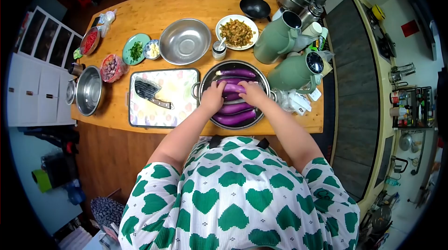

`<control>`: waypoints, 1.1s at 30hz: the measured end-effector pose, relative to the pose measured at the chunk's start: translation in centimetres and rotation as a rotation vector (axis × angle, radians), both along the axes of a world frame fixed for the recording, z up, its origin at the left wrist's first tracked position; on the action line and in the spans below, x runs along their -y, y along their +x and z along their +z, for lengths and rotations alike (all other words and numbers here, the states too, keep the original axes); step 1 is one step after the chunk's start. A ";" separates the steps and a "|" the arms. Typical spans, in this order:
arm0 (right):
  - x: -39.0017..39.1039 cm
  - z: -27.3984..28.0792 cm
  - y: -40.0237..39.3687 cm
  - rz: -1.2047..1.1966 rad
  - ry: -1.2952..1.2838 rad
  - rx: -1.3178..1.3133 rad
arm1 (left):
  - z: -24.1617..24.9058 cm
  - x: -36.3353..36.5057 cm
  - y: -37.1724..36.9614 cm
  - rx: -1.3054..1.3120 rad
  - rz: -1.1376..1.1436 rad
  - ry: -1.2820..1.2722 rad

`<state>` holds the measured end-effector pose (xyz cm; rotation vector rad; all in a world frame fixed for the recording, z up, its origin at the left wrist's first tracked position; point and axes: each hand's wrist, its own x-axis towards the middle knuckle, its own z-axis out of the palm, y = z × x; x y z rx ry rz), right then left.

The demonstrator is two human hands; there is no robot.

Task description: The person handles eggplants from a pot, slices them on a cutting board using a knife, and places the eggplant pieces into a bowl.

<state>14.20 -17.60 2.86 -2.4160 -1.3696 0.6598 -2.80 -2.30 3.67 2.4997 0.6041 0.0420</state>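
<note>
A wide dark pan [203, 82] with two side handles stands at the table's front, with several long purple eggplants [234, 118] lying across it. My left hand [213, 98] closes on the left end of one eggplant [231, 87] in the upper middle of the pan. At its other end, my right hand [253, 93] has its fingers around the same eggplant. Part of it is hidden by my fingers. Left of the pan lies a patterned cutting board [179, 96] with a dark-bladed cleaver [148, 92] on it.
Behind the pan are a steel bowl [185, 40], a small jar [219, 50] and a plate of chopped food [237, 32]. Two green thermos jugs [275, 40] stand close on the right. Chopped greens [136, 50] and another steel bowl [89, 90] are on the left.
</note>
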 end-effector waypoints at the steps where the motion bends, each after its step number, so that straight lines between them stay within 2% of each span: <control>1: -0.1 0.0 -1.0 0.011 -0.011 0.159 | -0.6 0.1 0.2 0.008 -0.026 0.039; 2: -0.3 0.0 -1.7 0.080 -0.026 0.268 | -1.3 0.3 0.3 0.075 -0.065 0.100; 3: -0.5 0.1 -2.3 0.149 -0.042 0.377 | -2.3 0.5 0.6 0.038 -0.086 0.092; 6: -1.1 -3.9 -3.4 0.183 -0.050 0.376 | -5.2 0.9 1.7 -0.100 -0.116 0.033; 9: -1.7 -4.4 -3.3 0.212 -0.088 0.362 | -8.0 0.0 2.1 -0.107 -0.160 -0.004; 10: -1.9 -3.7 -2.9 0.217 -0.106 0.312 | -7.3 0.0 2.0 -0.021 -0.157 0.043; 14: -2.9 -2.8 -1.9 0.176 -0.119 0.205 | -6.1 -0.1 2.7 -0.102 -0.134 0.164; 16: -3.3 -1.4 -1.8 0.149 -0.179 0.144 | -5.8 -0.4 2.9 -0.108 -0.154 0.132; 19: -3.4 -2.3 -0.7 0.210 -0.042 0.116 | -6.1 -0.7 2.8 -0.118 -0.169 0.171; 20: -3.3 -2.2 -0.5 0.153 -0.077 0.083 | -6.1 -0.6 2.5 -0.104 -0.173 0.184; 22: -2.5 -2.5 0.2 0.186 -0.093 0.095 | -3.8 -0.9 2.5 -0.141 -0.224 0.214; 24: -1.7 -1.6 0.3 0.220 -0.096 0.167 | -1.8 -1.6 1.9 -0.061 -0.238 0.226; 28: -0.8 2.1 1.7 0.179 0.266 0.299 | 1.5 -2.6 1.8 0.020 -0.256 0.155; 31: -1.2 -0.1 2.0 0.073 0.281 0.233 | 0.5 -3.1 2.9 0.189 -0.246 0.086; 33: -1.6 -1.2 2.3 0.099 0.128 0.137 | -1.1 -3.2 3.8 0.253 -0.235 0.084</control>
